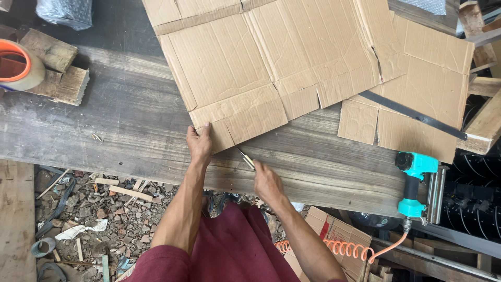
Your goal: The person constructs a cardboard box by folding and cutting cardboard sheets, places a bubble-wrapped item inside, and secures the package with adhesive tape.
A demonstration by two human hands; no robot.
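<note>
A large flattened cardboard sheet (261, 57) lies on a weathered wooden workbench (120, 125). My left hand (200, 143) presses down on the sheet's near corner flap, fingers flat on the cardboard. My right hand (267, 183) grips a small utility knife (246, 158), its thin blade pointing up-left at the edge of the flap. A second cardboard piece (417, 89) lies to the right, partly under the big sheet.
A teal pneumatic nail gun (415, 183) with an orange coiled hose (344, 248) sits at the bench's right edge. A long dark metal strip (412, 115) rests on the right cardboard. Tape roll (18, 62) and wood blocks (57, 68) sit far left. Rubble covers the ground below.
</note>
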